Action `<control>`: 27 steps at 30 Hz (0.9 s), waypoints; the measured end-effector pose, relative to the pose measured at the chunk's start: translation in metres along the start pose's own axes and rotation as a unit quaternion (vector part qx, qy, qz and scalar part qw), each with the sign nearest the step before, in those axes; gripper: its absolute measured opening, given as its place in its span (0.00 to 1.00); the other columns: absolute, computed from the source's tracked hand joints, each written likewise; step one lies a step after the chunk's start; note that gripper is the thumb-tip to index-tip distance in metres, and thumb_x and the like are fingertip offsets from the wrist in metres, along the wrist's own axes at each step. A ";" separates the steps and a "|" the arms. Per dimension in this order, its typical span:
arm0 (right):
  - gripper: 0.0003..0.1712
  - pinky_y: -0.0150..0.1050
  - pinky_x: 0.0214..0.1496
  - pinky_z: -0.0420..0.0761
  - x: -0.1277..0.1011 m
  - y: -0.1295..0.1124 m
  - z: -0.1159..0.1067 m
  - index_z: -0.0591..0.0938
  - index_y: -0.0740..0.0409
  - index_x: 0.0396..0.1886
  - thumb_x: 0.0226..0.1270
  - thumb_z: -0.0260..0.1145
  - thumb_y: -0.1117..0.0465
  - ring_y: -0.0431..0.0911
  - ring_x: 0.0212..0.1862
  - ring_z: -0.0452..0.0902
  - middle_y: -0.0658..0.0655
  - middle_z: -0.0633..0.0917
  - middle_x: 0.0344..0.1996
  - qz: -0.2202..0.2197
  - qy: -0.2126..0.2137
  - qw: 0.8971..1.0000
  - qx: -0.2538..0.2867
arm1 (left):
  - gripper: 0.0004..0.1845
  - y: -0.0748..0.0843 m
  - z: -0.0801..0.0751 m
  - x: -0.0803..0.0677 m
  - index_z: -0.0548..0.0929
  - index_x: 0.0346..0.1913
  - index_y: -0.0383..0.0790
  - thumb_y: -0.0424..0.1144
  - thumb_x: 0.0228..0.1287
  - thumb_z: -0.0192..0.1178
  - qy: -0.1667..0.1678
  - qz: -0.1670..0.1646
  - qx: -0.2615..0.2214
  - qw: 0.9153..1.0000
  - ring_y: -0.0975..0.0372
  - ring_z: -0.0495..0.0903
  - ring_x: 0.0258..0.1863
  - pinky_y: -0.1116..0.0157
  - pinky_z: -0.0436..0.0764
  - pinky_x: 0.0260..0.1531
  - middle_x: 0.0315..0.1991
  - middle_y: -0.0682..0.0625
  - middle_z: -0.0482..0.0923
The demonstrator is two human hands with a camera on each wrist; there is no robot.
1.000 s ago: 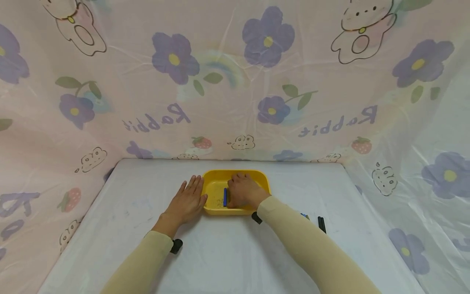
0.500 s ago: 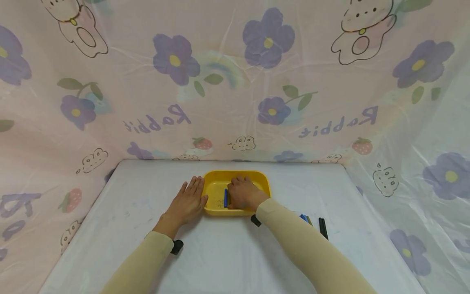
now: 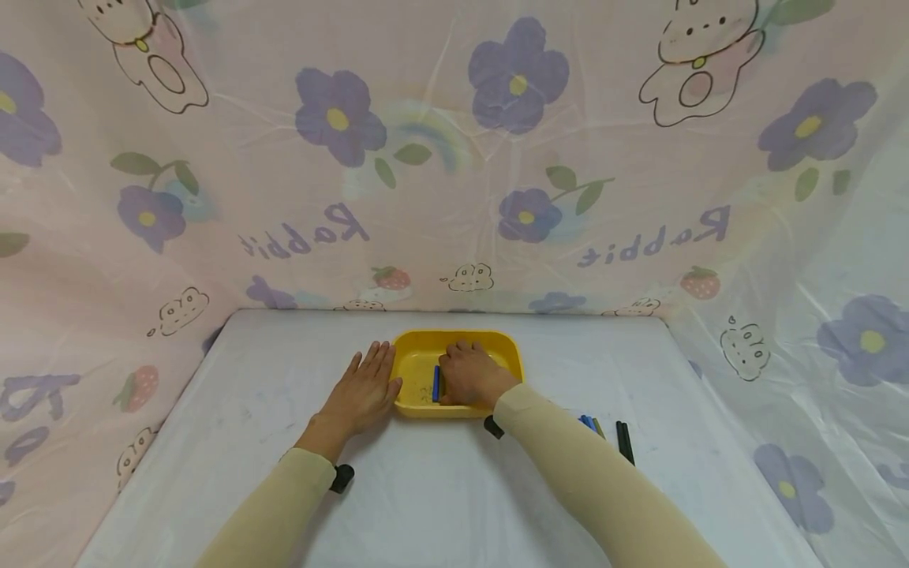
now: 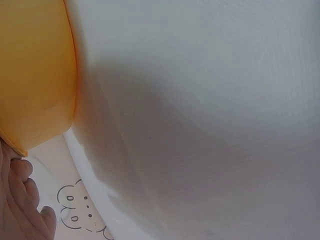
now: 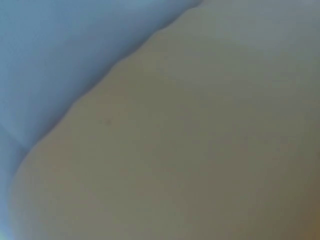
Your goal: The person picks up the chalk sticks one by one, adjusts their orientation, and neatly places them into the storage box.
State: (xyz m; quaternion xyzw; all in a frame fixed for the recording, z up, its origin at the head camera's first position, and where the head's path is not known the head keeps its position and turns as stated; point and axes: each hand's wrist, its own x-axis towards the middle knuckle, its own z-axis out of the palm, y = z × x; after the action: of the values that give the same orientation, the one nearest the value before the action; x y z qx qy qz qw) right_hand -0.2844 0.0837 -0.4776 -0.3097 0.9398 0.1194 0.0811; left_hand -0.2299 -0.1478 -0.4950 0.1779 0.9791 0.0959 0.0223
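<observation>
Thin, crinkly pink plastic sheeting (image 3: 454, 158) all around as a backdrop, printed with purple flowers, strawberries, cartoon bunnies and the word "Rabbit", which reads mirrored from this side. Below that, a table (image 3: 440, 489) under a smooth white cover with faint smudges. Sitting mid-table, a glossy yellow plastic tray (image 3: 419, 356), rectangular with rounded corners and a low rim; smooth curved outer wall fills the left wrist view (image 4: 35, 75). Left hand (image 3: 362, 390) lying flat on the table, fingers straight and together, thumb side touching the tray's left wall. Right hand (image 3: 470, 375) down inside the tray, fingers curled under; can't tell whether anything is actually being gripped. Just beside its thumb, a short blue marker (image 3: 435, 383) lying lengthwise on the tray floor. Off to the right on the table, partly hidden by the beige sleeve, a blue pen (image 3: 587, 422) and a slim black pen (image 3: 624, 440). Right wrist view just a beige and blue blur.
</observation>
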 end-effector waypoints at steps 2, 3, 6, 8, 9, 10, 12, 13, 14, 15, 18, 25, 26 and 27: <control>0.44 0.49 0.65 0.76 0.000 0.000 -0.001 0.81 0.56 0.66 0.65 0.69 0.27 0.50 0.57 0.73 0.54 0.82 0.56 0.000 -0.001 1.000 -0.003 | 0.38 0.000 0.000 0.000 0.48 0.85 0.32 0.54 0.87 0.37 -0.001 0.000 0.000 1.000 0.46 0.45 0.86 0.44 0.46 0.85 0.86 0.38 0.47; 0.44 0.49 0.65 0.76 -0.001 0.000 -0.001 0.81 0.56 0.66 0.65 0.69 0.27 0.50 0.57 0.73 0.54 0.81 0.56 0.000 -0.001 1.000 -0.003 | 0.38 0.000 0.001 0.000 0.47 0.85 0.32 0.55 0.87 0.36 -0.001 -0.001 0.000 1.000 0.47 0.45 0.86 0.44 0.46 0.85 0.86 0.39 0.47; 0.44 0.48 0.63 0.76 -0.001 0.000 -0.002 0.82 0.56 0.65 0.65 0.69 0.27 0.49 0.56 0.72 0.53 0.81 0.55 0.001 -0.002 1.000 -0.006 | 0.38 0.000 0.002 0.000 0.48 0.85 0.32 0.54 0.87 0.37 0.004 0.003 -0.002 1.000 0.46 0.46 0.86 0.43 0.47 0.84 0.86 0.38 0.48; 0.44 0.46 0.61 0.76 -0.002 0.000 -0.002 0.82 0.55 0.65 0.65 0.68 0.26 0.49 0.54 0.72 0.53 0.81 0.54 0.002 -0.002 1.000 -0.011 | 0.38 0.000 0.002 0.001 0.48 0.85 0.32 0.55 0.87 0.37 0.005 0.002 -0.001 1.000 0.46 0.46 0.86 0.43 0.47 0.84 0.86 0.38 0.47; 0.44 0.46 0.60 0.76 -0.002 0.000 -0.003 0.82 0.55 0.64 0.65 0.68 0.26 0.48 0.54 0.71 0.52 0.81 0.53 0.002 -0.002 1.000 -0.012 | 0.38 0.000 0.002 0.001 0.48 0.85 0.32 0.55 0.87 0.37 0.005 0.002 0.000 1.000 0.46 0.46 0.86 0.43 0.47 0.84 0.86 0.38 0.47; 0.44 0.45 0.59 0.76 -0.002 0.000 -0.003 0.82 0.55 0.64 0.65 0.68 0.26 0.48 0.53 0.71 0.52 0.81 0.53 0.002 -0.002 1.000 -0.012 | 0.38 -0.001 0.003 0.001 0.48 0.85 0.32 0.55 0.87 0.37 0.005 0.002 0.001 1.000 0.46 0.46 0.86 0.43 0.47 0.84 0.86 0.38 0.47; 0.45 0.45 0.59 0.76 -0.002 0.001 -0.004 0.82 0.55 0.64 0.64 0.68 0.25 0.48 0.53 0.71 0.53 0.81 0.53 0.004 -0.003 1.000 -0.011 | 0.38 -0.001 0.004 0.001 0.48 0.85 0.32 0.55 0.87 0.38 0.006 0.001 0.002 1.000 0.46 0.46 0.86 0.43 0.47 0.84 0.86 0.39 0.47; 0.45 0.46 0.60 0.76 -0.003 0.001 -0.004 0.82 0.56 0.64 0.64 0.68 0.25 0.49 0.54 0.71 0.53 0.81 0.54 0.005 -0.003 1.000 -0.008 | 0.38 -0.001 0.004 0.002 0.48 0.85 0.32 0.54 0.87 0.38 0.006 0.000 0.003 1.000 0.46 0.46 0.86 0.44 0.47 0.84 0.86 0.39 0.47; 0.45 0.46 0.61 0.76 -0.003 0.001 -0.004 0.81 0.56 0.64 0.64 0.68 0.25 0.49 0.54 0.71 0.53 0.81 0.54 0.007 -0.003 1.000 -0.003 | 0.38 -0.002 0.005 0.002 0.48 0.85 0.32 0.55 0.87 0.38 0.006 -0.001 0.003 1.000 0.46 0.46 0.86 0.44 0.47 0.84 0.86 0.39 0.47; 0.46 0.47 0.63 0.76 -0.004 0.001 -0.005 0.81 0.56 0.65 0.64 0.67 0.25 0.50 0.55 0.71 0.54 0.81 0.55 0.008 -0.001 1.000 0.001 | 0.38 -0.002 0.005 0.002 0.48 0.85 0.32 0.55 0.87 0.38 0.006 -0.001 0.002 1.000 0.47 0.46 0.86 0.44 0.46 0.85 0.86 0.39 0.47; 0.46 0.51 0.67 0.75 -0.012 0.003 -0.010 0.81 0.58 0.65 0.65 0.68 0.26 0.52 0.59 0.72 0.56 0.81 0.58 0.007 0.014 1.000 0.010 | 0.38 -0.001 0.005 0.001 0.48 0.85 0.32 0.55 0.87 0.37 0.002 -0.002 0.000 1.000 0.46 0.45 0.86 0.44 0.46 0.85 0.86 0.39 0.47; 0.33 0.52 0.61 0.75 -0.051 0.019 -0.022 0.81 0.60 0.59 0.71 0.69 0.38 0.54 0.57 0.71 0.58 0.81 0.54 -0.019 0.088 0.996 0.001 | 0.38 -0.001 0.004 0.001 0.48 0.85 0.32 0.54 0.87 0.37 0.007 0.002 0.001 1.000 0.46 0.46 0.86 0.43 0.46 0.84 0.86 0.38 0.47; 0.33 0.52 0.60 0.75 -0.058 0.023 -0.022 0.81 0.60 0.58 0.71 0.69 0.38 0.54 0.56 0.71 0.58 0.81 0.54 -0.020 0.098 0.995 0.000 | 0.38 -0.001 0.004 0.001 0.48 0.85 0.32 0.54 0.87 0.37 0.007 0.002 0.001 1.000 0.46 0.46 0.86 0.43 0.46 0.84 0.86 0.38 0.47; 0.33 0.51 0.58 0.75 -0.066 0.027 -0.022 0.82 0.60 0.58 0.70 0.70 0.38 0.54 0.55 0.71 0.58 0.81 0.53 -0.019 0.107 0.994 -0.004 | 0.38 -0.001 0.004 0.001 0.48 0.85 0.32 0.54 0.87 0.37 0.007 0.002 0.000 1.000 0.46 0.46 0.86 0.43 0.46 0.85 0.86 0.38 0.47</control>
State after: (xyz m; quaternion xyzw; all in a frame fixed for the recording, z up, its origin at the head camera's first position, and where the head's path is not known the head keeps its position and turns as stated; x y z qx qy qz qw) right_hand -0.2503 0.1360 -0.4372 -0.3385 0.9367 0.0878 -0.0185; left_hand -0.2311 -0.1479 -0.4988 0.1787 0.9790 0.0968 0.0149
